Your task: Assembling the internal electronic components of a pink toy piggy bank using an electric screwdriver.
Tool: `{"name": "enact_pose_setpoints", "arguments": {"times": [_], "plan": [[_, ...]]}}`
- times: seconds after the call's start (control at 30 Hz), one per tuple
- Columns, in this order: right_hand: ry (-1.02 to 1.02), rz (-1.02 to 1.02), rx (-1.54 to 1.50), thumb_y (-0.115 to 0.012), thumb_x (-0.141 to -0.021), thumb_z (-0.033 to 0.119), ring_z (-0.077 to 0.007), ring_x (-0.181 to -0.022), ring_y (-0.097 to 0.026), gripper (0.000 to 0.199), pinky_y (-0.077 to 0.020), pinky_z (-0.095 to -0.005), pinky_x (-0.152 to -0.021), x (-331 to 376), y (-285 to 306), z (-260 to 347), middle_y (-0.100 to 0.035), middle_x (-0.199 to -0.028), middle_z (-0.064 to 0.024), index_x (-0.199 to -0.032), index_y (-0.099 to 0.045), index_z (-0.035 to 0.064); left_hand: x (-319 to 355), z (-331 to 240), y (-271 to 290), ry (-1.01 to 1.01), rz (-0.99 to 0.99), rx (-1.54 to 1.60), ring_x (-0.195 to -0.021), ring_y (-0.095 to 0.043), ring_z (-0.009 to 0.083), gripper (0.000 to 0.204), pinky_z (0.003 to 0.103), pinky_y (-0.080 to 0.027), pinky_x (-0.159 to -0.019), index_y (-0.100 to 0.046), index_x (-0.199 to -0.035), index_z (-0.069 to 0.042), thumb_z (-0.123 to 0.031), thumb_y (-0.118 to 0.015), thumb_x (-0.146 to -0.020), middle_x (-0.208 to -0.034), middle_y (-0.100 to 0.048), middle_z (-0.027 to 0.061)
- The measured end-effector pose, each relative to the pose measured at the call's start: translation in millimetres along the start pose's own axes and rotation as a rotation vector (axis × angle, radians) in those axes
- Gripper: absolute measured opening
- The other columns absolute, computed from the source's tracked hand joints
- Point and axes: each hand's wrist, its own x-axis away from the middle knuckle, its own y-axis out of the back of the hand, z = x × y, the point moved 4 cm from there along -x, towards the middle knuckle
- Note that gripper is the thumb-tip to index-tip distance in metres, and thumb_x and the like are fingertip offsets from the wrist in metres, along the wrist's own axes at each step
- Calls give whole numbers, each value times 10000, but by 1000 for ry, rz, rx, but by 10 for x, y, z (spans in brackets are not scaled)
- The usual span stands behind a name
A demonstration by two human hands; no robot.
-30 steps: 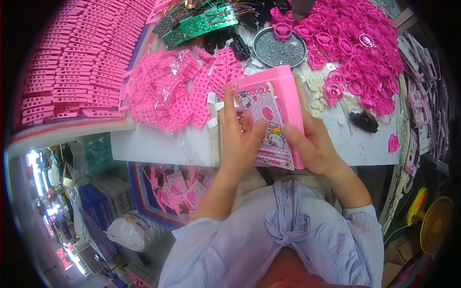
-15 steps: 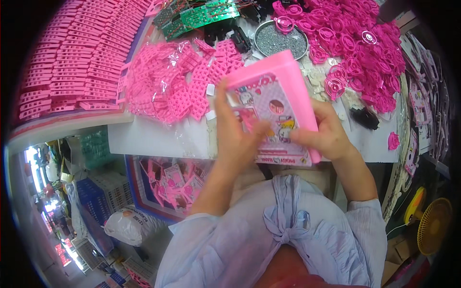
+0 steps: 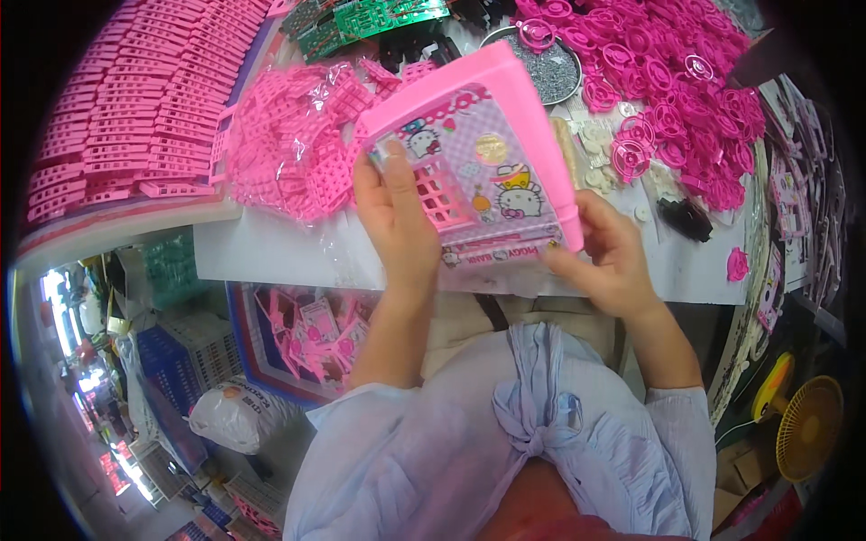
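Both my hands hold a pink plastic toy bank panel (image 3: pixel 469 194), tilted above the white tabletop. Its face carries a printed cartoon sticker, a grid of square openings and a round spot. My left hand (image 3: pixel 397 212) grips the left edge, thumb lying on the face and fingers behind. At the lower right corner my right hand (image 3: pixel 609 257) pinches the rim between thumb and fingers. Just beyond the panel lie pink grid pieces (image 3: pixel 302 135) in clear plastic and a round tin of small screws (image 3: pixel 552 77), partly hidden by the panel.
Stacked pink parts (image 3: pixel 135 108) fill a tray at the left. Magenta ring parts (image 3: pixel 667 99) are heaped at the right, with green circuit boards (image 3: pixel 379 20) at the back. A blue crate of pink pieces (image 3: pixel 316 338) stands below the table edge; a yellow fan (image 3: pixel 807 428) is lower right.
The panel has moved up and left, tilting so more of its face shows. My left thumb has shifted to its left edge, and my right hand has slid to its lower corner.
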Motion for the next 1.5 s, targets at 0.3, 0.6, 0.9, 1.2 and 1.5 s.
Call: {"name": "enact_pose_setpoints", "arguments": {"times": [0.3, 0.6, 0.9, 1.2, 1.5], "plan": [[-56, -76, 37, -685, -942, 35, -140, -1035, -659, 396, -550, -289, -902, -73, 6, -67, -687, -1166, -108, -1303, -557, -66, -101, 39, 214, 48, 41, -93, -780, -552, 48, 290, 221, -469, -689, -605, -1034, -19, -256, -452, -1100, -889, -628, -2], [58, -265, -74, -704, -953, 93, -133, -1029, -658, 352, -534, -276, -902, -26, 93, -127, -691, -1160, -113, -1244, -585, -66, -42, 6, 11, 220, 137, -18, -732, -480, 42, 369, 242, -409, -637, -606, -997, -28, -325, -419, -1110, -833, -577, -23], [-77, -114, 22, -691, -926, 40, -133, -1010, -660, 414, -559, -295, -849, -70, 108, -106, -681, -1178, -92, -1319, -587, -36, 51, 88, 124, -418, 133, -383, -631, -441, 102, 286, 280, -376, -573, -541, -835, -12, -206, -529, -1046, -681, -479, 21], [383, 163, 1275, -706, -869, 238, -341, -1286, -520, 489, -437, -442, -1085, -689, 793, 1, -597, -1369, -153, -1318, -641, 55, -371, 210, 163, -647, 902, -871, -1225, -600, 364, 317, 446, -489, -1029, -705, -1107, -81, -22, -676, -797, -1255, -673, 129], [262, 176, 1686, -776, -776, 451, -432, -1390, -390, 812, -406, -513, -1106, -468, 355, -104, -427, -1519, -205, -1420, -501, 39, -172, 75, -26, -645, 770, -1063, -1219, -591, 356, 448, 451, -482, -1026, -710, -1110, -58, 88, -566, -712, -1252, -671, 123]]}}
